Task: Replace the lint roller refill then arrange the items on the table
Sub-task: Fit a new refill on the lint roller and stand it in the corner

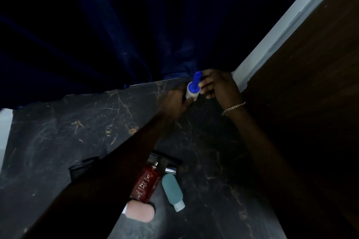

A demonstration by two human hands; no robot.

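A lint roller with a blue handle (196, 80) and a white roll (191, 93) is held above the far edge of the dark marble table (58, 132). My left hand (175, 101) grips the white roll from below and the left. My right hand (218, 84), with a chain bracelet on the wrist, pinches the blue handle from the right. The handle points up and away from me.
Near the front of the table lie a red perfume bottle (148, 182), a teal travel bottle (172, 190), a pinkish travel bottle (140, 209) and a black object (83, 167) partly hidden by my left forearm. A dark blue curtain (116, 35) hangs behind; a wooden panel (310, 64) stands on the right.
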